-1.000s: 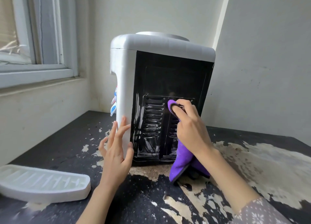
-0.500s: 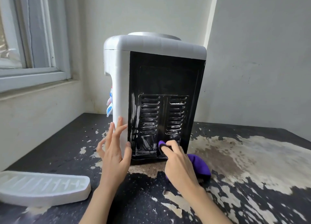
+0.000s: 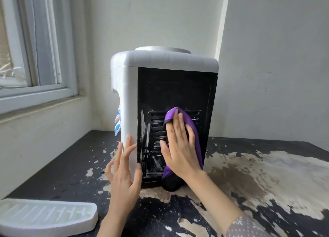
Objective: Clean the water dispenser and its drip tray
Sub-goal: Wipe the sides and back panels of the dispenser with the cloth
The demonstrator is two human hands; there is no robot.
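Dispenser (image 3: 165, 101) side mid-wipe: your flat right hand (image 3: 179, 147) presses the cloth (image 3: 193, 128), open left hand (image 3: 124, 169) steadies; drip tray (image 3: 48, 217) looks untouched.

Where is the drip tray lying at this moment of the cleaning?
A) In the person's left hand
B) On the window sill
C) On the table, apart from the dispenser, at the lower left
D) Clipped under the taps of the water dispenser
C: the white drip tray lies flat on the peeling table, apart from the water dispenser; the left hand only rests against the dispenser's white side.
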